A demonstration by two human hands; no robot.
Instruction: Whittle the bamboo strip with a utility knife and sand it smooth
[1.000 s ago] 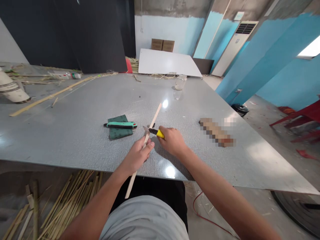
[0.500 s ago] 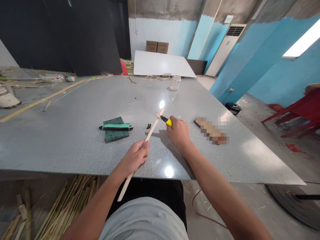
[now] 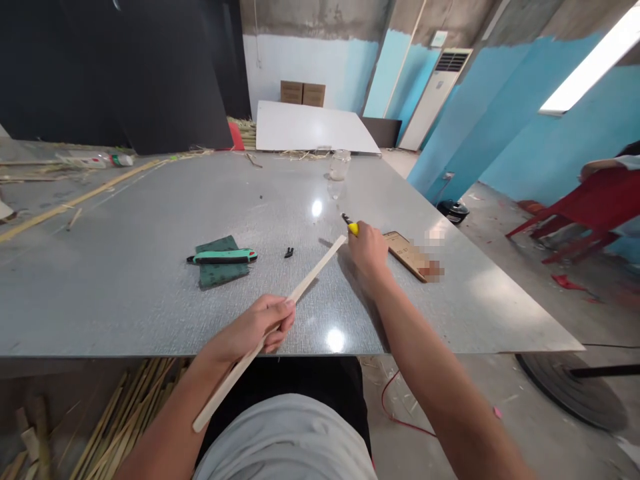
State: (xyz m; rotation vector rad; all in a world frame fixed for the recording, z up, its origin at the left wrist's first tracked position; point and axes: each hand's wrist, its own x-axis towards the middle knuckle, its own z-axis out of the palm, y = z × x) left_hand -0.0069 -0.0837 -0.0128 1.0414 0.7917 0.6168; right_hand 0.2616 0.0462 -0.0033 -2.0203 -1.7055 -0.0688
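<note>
My left hand (image 3: 270, 323) is closed around the middle of a pale bamboo strip (image 3: 315, 275). The strip slants from above my lap up to the right, over the table's near edge. In my right hand (image 3: 369, 250) is a yellow utility knife (image 3: 353, 229), its dark tip pointing up and left. The knife is just above the strip's far end, apart from it. Left of the strip lies a small black clip-like piece (image 3: 289, 253). Farther left, a teal-handled cutter (image 3: 225, 256) rests across a dark green sheet (image 3: 220, 275).
On the grey table (image 3: 150, 320), a phone (image 3: 407, 255) lies right of my right hand and a glass jar (image 3: 339, 165) stands toward the back. Bamboo strips (image 3: 130, 413) are stacked below left. A person's arm shows by the red chair (image 3: 595, 193).
My right hand and the knife have come off the strip, moving slightly right and up. The strip has tilted flatter, its near end swinging left, and the curl near its far end no longer shows.
</note>
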